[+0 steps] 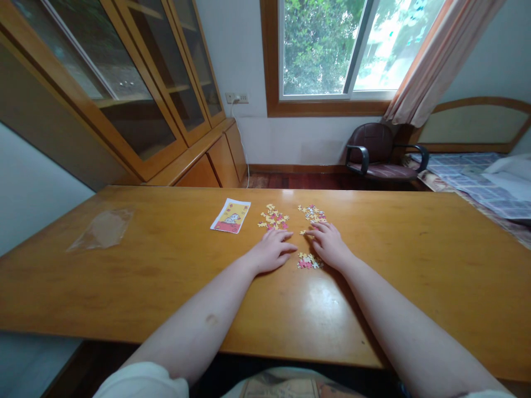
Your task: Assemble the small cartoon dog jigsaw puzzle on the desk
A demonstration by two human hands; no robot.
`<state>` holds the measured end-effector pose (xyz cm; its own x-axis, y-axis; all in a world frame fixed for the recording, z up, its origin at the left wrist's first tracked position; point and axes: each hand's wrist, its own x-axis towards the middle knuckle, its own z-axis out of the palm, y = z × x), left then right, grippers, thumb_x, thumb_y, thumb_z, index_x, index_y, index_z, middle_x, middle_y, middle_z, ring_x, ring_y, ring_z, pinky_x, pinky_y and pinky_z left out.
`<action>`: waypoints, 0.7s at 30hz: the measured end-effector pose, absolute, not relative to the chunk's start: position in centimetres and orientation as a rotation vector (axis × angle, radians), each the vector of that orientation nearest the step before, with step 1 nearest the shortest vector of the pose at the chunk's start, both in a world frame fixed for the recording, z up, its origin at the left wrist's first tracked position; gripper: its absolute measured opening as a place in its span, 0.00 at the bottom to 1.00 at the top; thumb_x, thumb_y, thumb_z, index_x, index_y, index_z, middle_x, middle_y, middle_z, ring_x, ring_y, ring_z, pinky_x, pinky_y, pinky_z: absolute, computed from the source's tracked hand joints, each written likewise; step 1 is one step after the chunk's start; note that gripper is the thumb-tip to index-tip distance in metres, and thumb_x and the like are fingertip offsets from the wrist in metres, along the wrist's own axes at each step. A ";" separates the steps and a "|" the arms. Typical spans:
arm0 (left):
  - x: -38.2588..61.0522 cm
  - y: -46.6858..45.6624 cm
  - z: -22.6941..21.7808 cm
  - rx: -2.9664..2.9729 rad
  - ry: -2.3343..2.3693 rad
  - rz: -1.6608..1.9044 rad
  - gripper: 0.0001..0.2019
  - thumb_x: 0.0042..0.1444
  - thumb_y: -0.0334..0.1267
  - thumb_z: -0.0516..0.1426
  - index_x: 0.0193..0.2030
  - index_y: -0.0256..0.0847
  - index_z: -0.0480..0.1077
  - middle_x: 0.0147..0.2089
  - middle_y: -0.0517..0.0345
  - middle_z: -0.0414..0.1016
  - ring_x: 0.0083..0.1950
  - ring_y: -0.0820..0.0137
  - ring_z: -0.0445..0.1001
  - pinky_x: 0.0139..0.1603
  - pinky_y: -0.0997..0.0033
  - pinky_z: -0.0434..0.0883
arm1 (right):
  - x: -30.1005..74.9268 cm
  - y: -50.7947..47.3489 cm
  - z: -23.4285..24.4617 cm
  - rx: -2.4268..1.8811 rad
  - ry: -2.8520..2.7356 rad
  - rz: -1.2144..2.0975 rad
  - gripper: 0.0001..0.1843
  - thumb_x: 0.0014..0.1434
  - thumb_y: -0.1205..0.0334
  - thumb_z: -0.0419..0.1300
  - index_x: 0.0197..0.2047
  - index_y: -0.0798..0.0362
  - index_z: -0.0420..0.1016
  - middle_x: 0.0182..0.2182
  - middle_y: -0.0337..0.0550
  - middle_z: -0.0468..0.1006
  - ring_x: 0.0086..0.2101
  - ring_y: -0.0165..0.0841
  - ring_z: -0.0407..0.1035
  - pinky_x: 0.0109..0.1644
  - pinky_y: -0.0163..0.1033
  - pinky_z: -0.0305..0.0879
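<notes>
My left hand [272, 251] rests on the table with its fingers stretched out and apart, holding nothing. Just beyond it lies a loose pile of yellow and pink jigsaw pieces [274, 217]. My right hand [328, 244] reaches in from the right, fingers apart, its fingertips at a single yellow puzzle piece [302, 232]. Whether they touch it is too small to tell. Another pile of puzzle pieces [312, 212], yellow, white and some pink, lies behind the right hand. A cluster of pink, white and yellow pieces [309, 261] sits nearer me, between the hands.
A picture card [231, 216] with a white cartoon figure on yellow and pink lies left of the piles. Farther left is a clear plastic bag [103, 229] on the wooden table [166, 287]. Beyond the table's far edge stand a glass-door cabinet [166, 149] and an office chair [379, 152].
</notes>
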<state>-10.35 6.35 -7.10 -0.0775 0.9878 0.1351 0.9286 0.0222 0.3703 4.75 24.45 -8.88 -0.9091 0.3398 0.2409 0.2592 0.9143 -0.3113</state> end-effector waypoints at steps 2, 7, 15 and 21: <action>-10.3 6.3 -6.8 2.057 2.072 0.565 0.14 0.58 0.35 0.56 0.49 0.52 0.76 0.63 0.52 0.65 0.65 0.57 0.60 0.67 0.44 0.53 | 4.8 24.5 -8.9 -0.318 -2.785 0.462 0.18 0.56 0.70 0.54 0.44 0.47 0.80 0.53 0.46 0.73 0.57 0.42 0.59 0.62 0.55 0.52; -10.3 6.3 -7.0 2.085 2.017 0.528 0.15 0.59 0.35 0.55 0.49 0.55 0.76 0.64 0.55 0.65 0.66 0.57 0.58 0.67 0.43 0.52 | 4.8 24.5 -8.7 -0.162 -2.773 0.547 0.17 0.54 0.72 0.54 0.36 0.46 0.82 0.49 0.43 0.77 0.56 0.42 0.60 0.61 0.55 0.54; -10.7 6.4 -7.5 1.965 2.177 0.517 0.17 0.59 0.36 0.55 0.54 0.49 0.73 0.64 0.49 0.63 0.66 0.57 0.58 0.67 0.45 0.52 | 4.9 24.3 -8.9 -0.136 -2.808 0.526 0.15 0.59 0.66 0.55 0.42 0.45 0.81 0.52 0.44 0.75 0.56 0.42 0.59 0.61 0.54 0.55; -10.0 6.4 -7.1 2.076 2.005 0.544 0.16 0.58 0.35 0.55 0.52 0.51 0.74 0.63 0.52 0.65 0.65 0.59 0.59 0.67 0.50 0.54 | 4.8 24.5 -8.6 -0.349 -2.777 0.413 0.13 0.60 0.62 0.56 0.45 0.49 0.79 0.52 0.48 0.74 0.56 0.43 0.59 0.62 0.55 0.52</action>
